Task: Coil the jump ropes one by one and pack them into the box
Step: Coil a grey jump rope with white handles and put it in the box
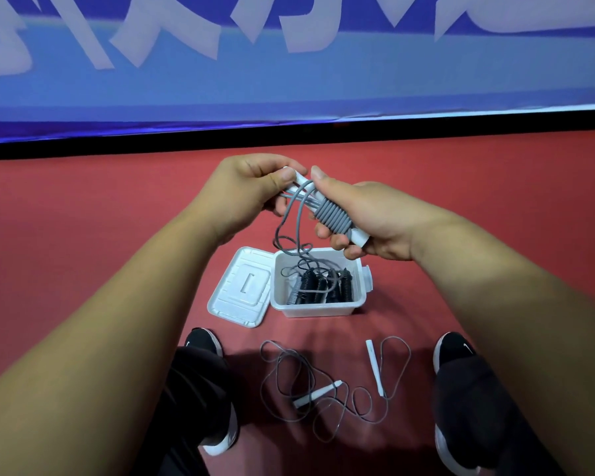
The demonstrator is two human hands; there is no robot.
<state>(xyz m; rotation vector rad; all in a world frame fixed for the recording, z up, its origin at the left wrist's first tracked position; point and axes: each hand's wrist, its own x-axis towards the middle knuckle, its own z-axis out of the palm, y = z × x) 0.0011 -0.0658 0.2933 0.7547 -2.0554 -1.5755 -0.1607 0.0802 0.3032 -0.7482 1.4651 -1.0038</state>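
"Grey jump rope [334, 218], white handles [359, 238]. Who holds it?"
"The left hand [251, 187] pinches the handle tips, fingers curled. The right hand [375, 221] wraps round the wound part."
"Which way does it lie?"
"Slanting, upper left to lower right, mid-frame, above the box [318, 309]."

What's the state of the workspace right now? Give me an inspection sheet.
Surface: red floor.
Job's things: white box open, coiled ropes inside; lid beside it; held rope partly wound round its handles, tail hanging down to the box; loose rope uncoiled on the floor between the shoes.
Clutter: nothing seen.
Grippers: left hand grips one handle end; right hand grips the wound bundle.
Cables: nothing seen beyond the rope cords.
Surroundings: blue banner with white lettering behind.
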